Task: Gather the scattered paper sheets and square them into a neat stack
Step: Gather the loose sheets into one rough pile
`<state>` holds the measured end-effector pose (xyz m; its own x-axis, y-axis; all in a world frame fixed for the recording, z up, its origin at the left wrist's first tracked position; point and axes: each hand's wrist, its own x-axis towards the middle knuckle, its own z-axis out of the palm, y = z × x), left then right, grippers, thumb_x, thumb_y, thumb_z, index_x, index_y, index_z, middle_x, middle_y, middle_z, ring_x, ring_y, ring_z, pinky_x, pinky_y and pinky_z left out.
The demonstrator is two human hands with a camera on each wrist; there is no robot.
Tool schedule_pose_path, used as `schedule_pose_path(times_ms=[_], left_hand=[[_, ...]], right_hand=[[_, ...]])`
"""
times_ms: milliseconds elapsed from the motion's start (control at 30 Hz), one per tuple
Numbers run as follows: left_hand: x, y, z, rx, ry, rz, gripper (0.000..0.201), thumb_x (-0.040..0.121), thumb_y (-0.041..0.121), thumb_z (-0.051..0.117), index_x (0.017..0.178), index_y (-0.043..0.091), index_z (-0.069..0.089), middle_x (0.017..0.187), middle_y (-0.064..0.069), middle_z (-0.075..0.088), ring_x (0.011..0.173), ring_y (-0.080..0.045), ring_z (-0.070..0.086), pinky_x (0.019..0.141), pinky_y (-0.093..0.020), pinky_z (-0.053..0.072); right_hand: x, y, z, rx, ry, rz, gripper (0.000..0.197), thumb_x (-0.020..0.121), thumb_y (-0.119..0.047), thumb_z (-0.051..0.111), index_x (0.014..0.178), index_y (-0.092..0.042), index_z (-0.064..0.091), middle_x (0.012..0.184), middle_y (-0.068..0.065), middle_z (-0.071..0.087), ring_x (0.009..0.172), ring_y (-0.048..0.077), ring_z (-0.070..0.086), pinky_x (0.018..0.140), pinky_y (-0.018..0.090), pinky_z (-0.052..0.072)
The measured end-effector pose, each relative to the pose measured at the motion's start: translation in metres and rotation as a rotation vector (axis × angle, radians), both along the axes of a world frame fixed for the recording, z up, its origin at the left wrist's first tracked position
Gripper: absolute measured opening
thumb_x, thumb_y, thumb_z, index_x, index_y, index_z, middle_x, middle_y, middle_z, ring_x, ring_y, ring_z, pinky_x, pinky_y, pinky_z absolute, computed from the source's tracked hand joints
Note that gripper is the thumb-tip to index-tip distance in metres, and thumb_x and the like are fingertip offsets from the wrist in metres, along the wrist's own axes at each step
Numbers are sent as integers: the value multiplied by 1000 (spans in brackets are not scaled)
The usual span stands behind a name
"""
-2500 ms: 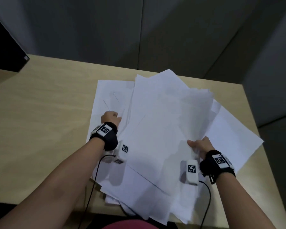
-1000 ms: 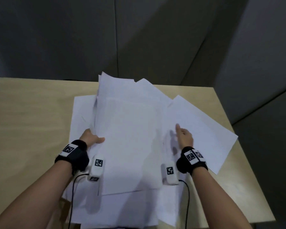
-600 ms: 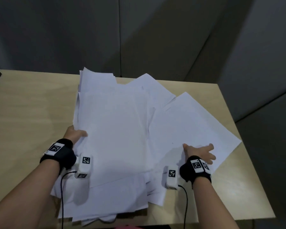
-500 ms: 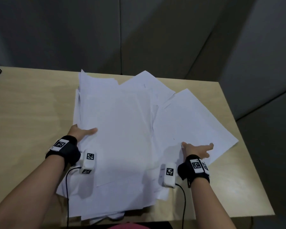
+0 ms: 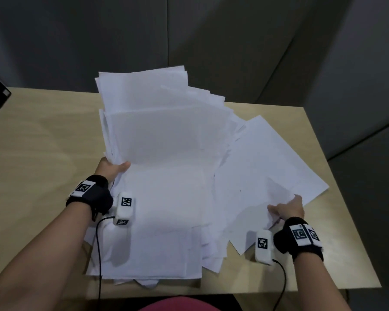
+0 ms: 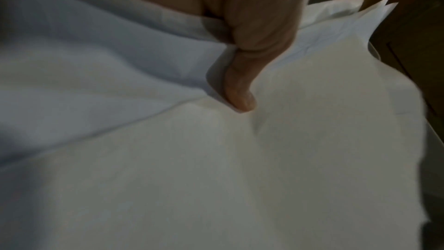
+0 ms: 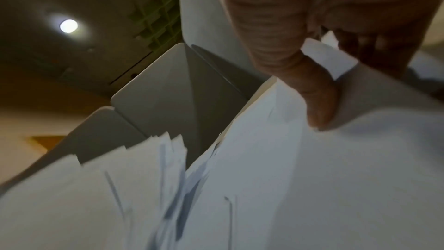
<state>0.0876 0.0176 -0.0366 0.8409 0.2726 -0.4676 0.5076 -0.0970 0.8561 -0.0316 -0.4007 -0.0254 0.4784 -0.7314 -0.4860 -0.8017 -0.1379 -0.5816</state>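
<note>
Head view: paper sheets [image 5: 166, 167] fanned mid-bench [image 5: 43, 153], far edges lifted. Light, floppy, slippery; best held at side edges. Left hand [image 5: 110, 169] pinches the pile's left edge, right hand [image 5: 288, 209] pinches stray right-side sheets.

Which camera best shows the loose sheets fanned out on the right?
The head view: the loose sheets show whole, angled off the main pile. The right wrist view catches only edges under the right hand; the left wrist view misses them.

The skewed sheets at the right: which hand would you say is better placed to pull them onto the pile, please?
Probably the right hand: it already pinches the skewed sheets at their near edge. The left hand grips the pile at its left edge.
</note>
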Motion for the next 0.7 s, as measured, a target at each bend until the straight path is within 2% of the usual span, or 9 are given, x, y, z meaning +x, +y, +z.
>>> schedule_pose_path(times_ms=[100, 167, 233, 267, 367, 500, 567, 633, 700], left_hand=[[-1, 10, -2, -68, -13, 59, 38, 81, 3, 67, 114, -9, 53, 115, -14, 57, 103, -27, 58, 101, -42, 41], [-1, 16, 2, -101, -18, 69, 8, 83, -3, 62, 90, -1, 57, 97, -14, 64, 78, -24, 63, 95, -41, 43], [1, 22, 5, -114, -27, 79, 19, 84, -7, 58, 76, 9, 54, 68, -3, 69, 59, -15, 64, 92, -43, 44], [2, 23, 8, -133, -32, 80, 21, 84, -7, 58, 74, 10, 53, 64, -2, 68, 58, -15, 64, 93, -44, 44], [3, 25, 14, -143, -37, 71, 20, 86, -7, 56, 76, 11, 54, 78, -6, 58, 78, -26, 59, 100, -48, 41], [7, 13, 20, -144, -47, 11, 13, 85, -8, 56, 84, 5, 58, 89, -12, 61, 91, -29, 59, 103, -46, 40], [10, 4, 22, -136, -49, 19, 22, 85, -8, 57, 107, -10, 56, 112, -23, 61, 102, -30, 56, 102, -42, 40], [13, -6, 24, -135, -61, -5, 39, 85, -8, 57, 123, -15, 48, 120, -24, 57, 106, -30, 55, 102, -40, 40], [17, -14, 24, -100, -55, -44, 43, 84, -7, 58, 125, -13, 47, 118, -21, 57, 112, -33, 55, 103, -39, 40]], right_hand=[[0, -3, 9, -54, -34, 24, 83, 74, 6, 70, 141, -12, 26, 135, 26, 44, 123, 39, 46, 96, 41, 42], [-3, -8, 12, -57, 27, 165, 76, 71, 6, 72, 136, -8, 35, 127, 25, 51, 115, 37, 52, 93, 41, 45], [-8, -10, 12, 70, 220, 388, 60, 67, 6, 76, 122, 2, 50, 107, 21, 64, 94, 32, 60, 85, 40, 51], [-11, -9, 12, 145, 314, 483, 51, 67, 3, 78, 112, 3, 56, 93, 16, 66, 84, 30, 61, 79, 38, 52], [-10, -8, 12, 246, 306, 552, 39, 69, -11, 80, 100, -2, 60, 82, 8, 66, 79, 28, 63, 81, 37, 53], [12, -10, 5, 128, 134, 506, 43, 76, -16, 74, 113, 0, 60, 106, 18, 64, 93, 30, 61, 83, 37, 48], [25, -10, 5, 59, 63, 485, 35, 80, -10, 70, 113, -4, 60, 114, 22, 62, 91, 29, 58, 79, 34, 45], [30, -2, 6, 84, 100, 595, 26, 80, -2, 65, 105, -9, 61, 106, 21, 64, 84, 26, 58, 75, 30, 45], [31, 6, 8, 133, 242, 813, 28, 79, 0, 65, 104, -11, 62, 94, 14, 66, 80, 24, 61, 72, 28, 48]])
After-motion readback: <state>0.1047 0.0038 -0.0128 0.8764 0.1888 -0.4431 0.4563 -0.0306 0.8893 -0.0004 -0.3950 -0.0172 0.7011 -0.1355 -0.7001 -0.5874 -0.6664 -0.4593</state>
